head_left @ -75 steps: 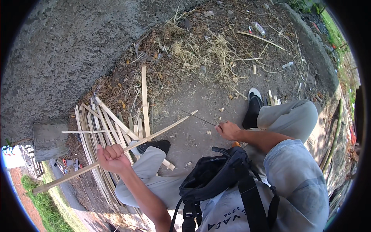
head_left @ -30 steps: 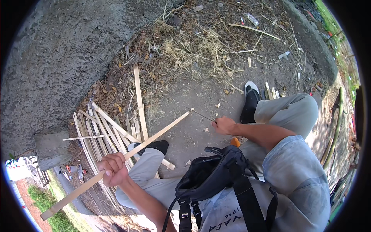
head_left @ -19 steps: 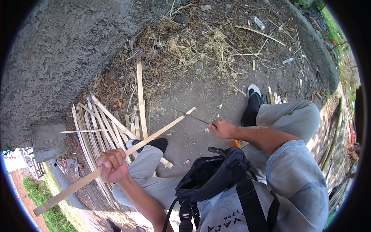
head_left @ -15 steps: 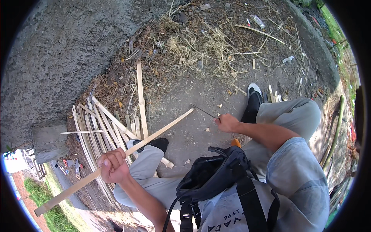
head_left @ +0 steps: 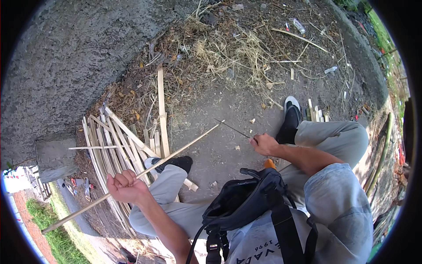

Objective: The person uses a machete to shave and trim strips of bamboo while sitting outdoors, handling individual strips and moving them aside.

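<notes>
A long, pale bamboo strip [head_left: 185, 147] runs slantwise from the lower left to the middle of the view. My left hand [head_left: 127, 186] is closed around it, and the strip sticks out on both sides of the fist. In my right hand [head_left: 265, 144], closed as well, is a knife with a thin dark blade [head_left: 235, 129]; its handle is hidden by the fingers. The blade lies against the strip's far end, crossing it near the blade's tip. The strip shows its narrow edge here.
Beside my left shoe [head_left: 176, 164] lies a pile of split bamboo strips [head_left: 110, 143]. A rough grey wall [head_left: 83, 57] rises at the upper left. Dry shavings [head_left: 246, 53] litter the ground ahead. A dark open bag [head_left: 244, 193] hangs at my front; an orange object [head_left: 269, 163] lies near it.
My left hand has turned the bamboo strip, so its narrow edge shows instead of its broad face. The right hand with the knife has shifted slightly to the right and down.
</notes>
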Motion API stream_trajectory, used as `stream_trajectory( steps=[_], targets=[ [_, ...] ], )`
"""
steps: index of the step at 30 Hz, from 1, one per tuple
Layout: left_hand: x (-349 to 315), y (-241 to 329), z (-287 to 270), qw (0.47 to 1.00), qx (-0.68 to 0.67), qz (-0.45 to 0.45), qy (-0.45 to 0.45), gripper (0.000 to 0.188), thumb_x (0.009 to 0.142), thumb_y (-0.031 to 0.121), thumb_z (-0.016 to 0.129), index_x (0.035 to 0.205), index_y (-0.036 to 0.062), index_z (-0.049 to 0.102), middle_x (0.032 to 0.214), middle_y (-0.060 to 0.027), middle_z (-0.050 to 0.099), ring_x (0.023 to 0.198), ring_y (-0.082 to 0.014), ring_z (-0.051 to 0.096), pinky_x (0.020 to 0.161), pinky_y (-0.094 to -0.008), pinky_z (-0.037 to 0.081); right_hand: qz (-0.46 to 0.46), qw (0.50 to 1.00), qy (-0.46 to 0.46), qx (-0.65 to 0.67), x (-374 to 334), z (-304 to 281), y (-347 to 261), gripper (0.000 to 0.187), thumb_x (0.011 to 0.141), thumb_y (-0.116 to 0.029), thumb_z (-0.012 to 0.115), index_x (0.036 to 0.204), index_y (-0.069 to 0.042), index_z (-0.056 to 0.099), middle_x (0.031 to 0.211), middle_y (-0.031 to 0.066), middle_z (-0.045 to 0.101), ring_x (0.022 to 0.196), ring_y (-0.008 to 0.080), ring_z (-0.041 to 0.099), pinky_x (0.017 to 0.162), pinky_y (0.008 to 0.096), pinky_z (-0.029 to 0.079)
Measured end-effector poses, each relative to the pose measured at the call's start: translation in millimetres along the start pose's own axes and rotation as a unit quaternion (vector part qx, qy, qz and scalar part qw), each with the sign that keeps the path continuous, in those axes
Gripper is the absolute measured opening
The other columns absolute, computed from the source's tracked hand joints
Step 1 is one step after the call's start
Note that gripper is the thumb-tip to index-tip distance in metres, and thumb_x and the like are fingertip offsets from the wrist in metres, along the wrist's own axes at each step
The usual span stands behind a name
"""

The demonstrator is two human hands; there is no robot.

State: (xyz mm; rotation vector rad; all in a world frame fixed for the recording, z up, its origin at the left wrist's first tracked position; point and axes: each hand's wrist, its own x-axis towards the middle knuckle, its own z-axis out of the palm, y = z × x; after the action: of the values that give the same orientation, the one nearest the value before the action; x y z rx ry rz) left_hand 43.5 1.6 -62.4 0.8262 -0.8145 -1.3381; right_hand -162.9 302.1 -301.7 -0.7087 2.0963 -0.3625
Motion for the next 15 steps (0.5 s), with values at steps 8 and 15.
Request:
stream_trajectory(
  steps=[8,15],
  targets=[
    [-1.6,-0.4,1.6,1.000,0.000,-0.006,0.002,0.047,0.093,0.018,0.045,0.055,0.0209,0.018,0.044,0.0040,0.015,0.039,-0.0094,0.010,0.042,-0.0282,0.014,0.015,1.000,0.011,-0.005,-4.7,-1.9,-9.9,0.048,0.093,-0.042,0.044,0.096,0.001,0.066,0.098,0.0297,0.064,0.097,0.0454,0.061,0.089,0.0516,0.048],
    [4.1,-1.8,-2.6,0.998,0.042,0.011,0.049,0.047,0.095,0.021,0.045,0.057,0.0195,0.017,0.046,0.0035,0.015,0.041,-0.0107,0.013,0.044,-0.0274,0.018,0.002,1.000,0.016,0.002,-6.0,-2.4,-19.6,0.048,0.093,-0.040,0.045,0.094,0.002,0.066,0.093,0.0288,0.065,0.091,0.0463,0.063,0.086,0.0520,0.049]
  ],
)
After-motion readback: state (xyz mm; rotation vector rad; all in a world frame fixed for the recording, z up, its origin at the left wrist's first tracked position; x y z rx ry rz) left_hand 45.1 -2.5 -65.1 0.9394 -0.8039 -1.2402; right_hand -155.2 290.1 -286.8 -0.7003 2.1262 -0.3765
